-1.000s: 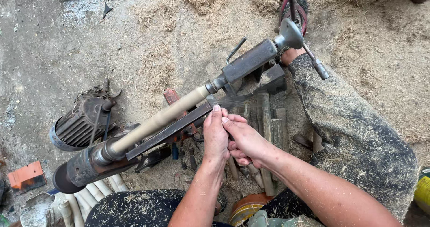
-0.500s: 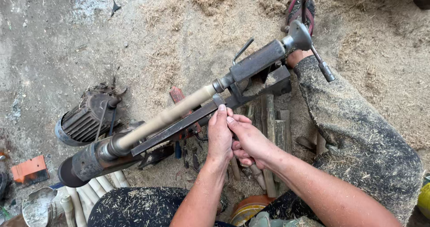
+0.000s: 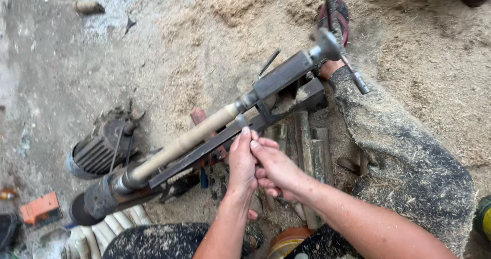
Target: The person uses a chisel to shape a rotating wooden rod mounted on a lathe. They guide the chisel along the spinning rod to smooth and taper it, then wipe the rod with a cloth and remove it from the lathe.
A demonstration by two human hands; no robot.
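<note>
Where the pale, round wooden spindle [image 3: 190,138] sits clamped between the ends of a small dark metal floor lathe [image 3: 286,75], it looks stiff and light. Both the left hand [image 3: 242,162] and right hand [image 3: 276,169] clench a thin metal chisel [image 3: 240,121] against the flat steel tool rest [image 3: 204,151]; sawdust covers the floor [image 3: 215,29].

No packages, labels, signs or screens appear here

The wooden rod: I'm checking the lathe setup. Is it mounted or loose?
Mounted: the rod spans between both lathe ends above the tool rest, where both hands press a tool.
</note>
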